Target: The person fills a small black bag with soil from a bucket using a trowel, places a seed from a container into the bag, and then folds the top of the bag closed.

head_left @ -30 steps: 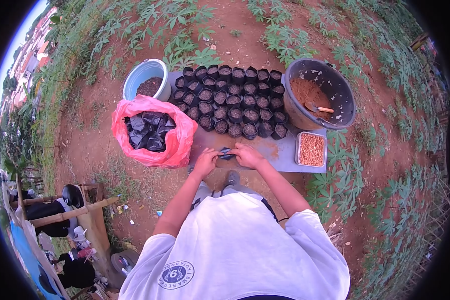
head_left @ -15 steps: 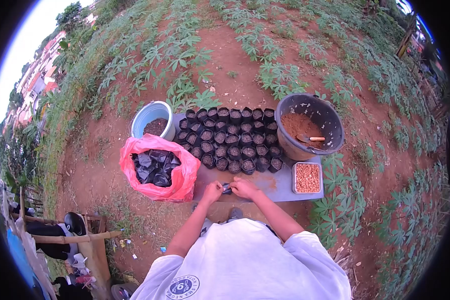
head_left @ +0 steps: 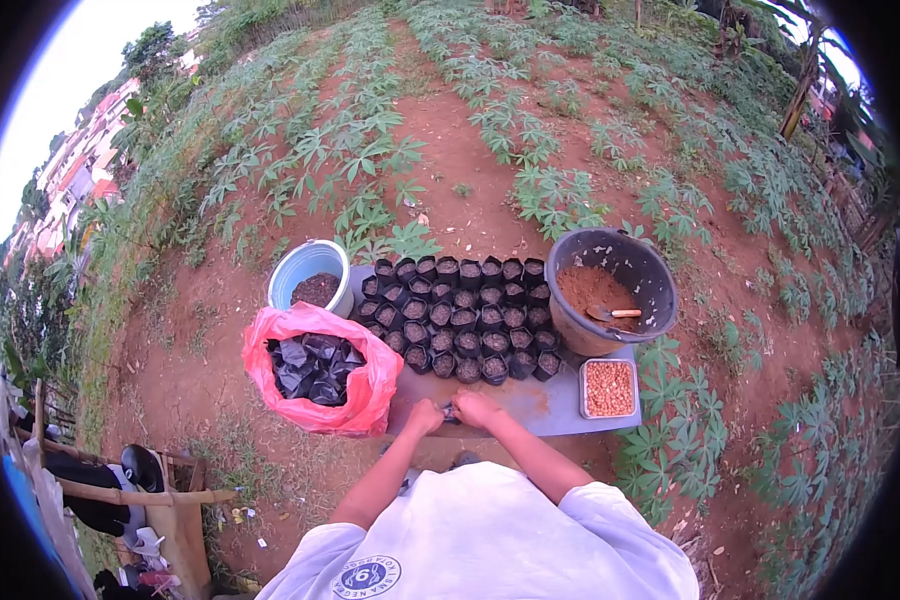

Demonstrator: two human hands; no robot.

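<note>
At the front edge of the table, my left hand and my right hand are close together, fingers closed on a small black plastic bag between them. Most of that bag is hidden by the fingers. Just beyond stand rows of black seedling bags filled with dark soil. Left of my hands, a pink plastic bag holds a heap of black plastic bags. To the right, a clear square container holds orange-tan kernels.
A light blue bucket with dark soil stands at the back left. The large dark bucket at the back right holds reddish soil and a trowel. Leafy plants grow beside the table. A bamboo pole lies lower left.
The camera view has tilted up, so the table and its things sit lower in the picture. Both hands stay together at the table's edge with the small bag.
</note>
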